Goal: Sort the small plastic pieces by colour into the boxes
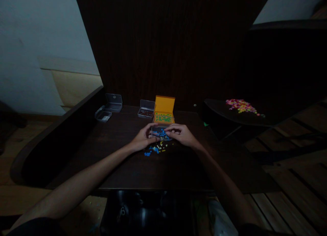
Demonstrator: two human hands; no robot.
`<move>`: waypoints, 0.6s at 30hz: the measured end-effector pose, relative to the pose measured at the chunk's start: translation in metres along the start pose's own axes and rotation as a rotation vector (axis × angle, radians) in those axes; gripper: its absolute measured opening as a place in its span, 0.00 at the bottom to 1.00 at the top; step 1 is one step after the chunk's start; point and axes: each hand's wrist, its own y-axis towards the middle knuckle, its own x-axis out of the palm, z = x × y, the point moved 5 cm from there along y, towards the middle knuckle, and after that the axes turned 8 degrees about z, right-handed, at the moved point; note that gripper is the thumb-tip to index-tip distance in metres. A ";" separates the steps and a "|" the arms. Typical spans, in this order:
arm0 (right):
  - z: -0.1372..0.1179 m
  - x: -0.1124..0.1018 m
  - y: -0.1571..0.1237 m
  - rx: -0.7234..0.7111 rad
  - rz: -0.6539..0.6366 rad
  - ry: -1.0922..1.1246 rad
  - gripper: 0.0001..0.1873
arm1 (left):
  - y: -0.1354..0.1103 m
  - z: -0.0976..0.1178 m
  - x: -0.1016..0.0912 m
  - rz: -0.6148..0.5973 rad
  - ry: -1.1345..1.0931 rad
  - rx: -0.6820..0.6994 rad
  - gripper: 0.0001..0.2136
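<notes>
A small clear plastic box (168, 138) with blue pieces (162, 132) in it is at the middle of the dark table. My left hand (145, 137) grips its left side, thumb at the near edge and fingers at the far side. My right hand (182, 134) is at the box's right side, fingers bent together over the blue pieces; whether a piece is between the fingertips is too small to tell. Just in front of the box lie loose blue, yellow and whitish pieces (155, 149). Right behind it stands an open yellow box (165, 105) with green pieces inside.
An open clear box (146, 110) with dark reddish pieces stands left of the yellow one. Farther left are two more clear cases (114, 103), (104, 116). Pink and yellow bits (241, 106) are heaped on a dark ledge at right. A raised side panel (61, 130) bounds the table's left.
</notes>
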 end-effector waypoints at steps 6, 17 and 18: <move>-0.009 0.005 -0.001 -0.151 -0.012 -0.161 0.09 | -0.004 -0.003 0.008 -0.039 -0.027 -0.008 0.33; -0.007 0.012 -0.003 -0.252 0.025 -0.324 0.06 | -0.008 -0.004 0.016 -0.079 -0.053 -0.044 0.33; -0.007 0.012 -0.003 -0.262 0.027 -0.338 0.06 | -0.008 -0.004 0.016 -0.080 -0.053 -0.043 0.33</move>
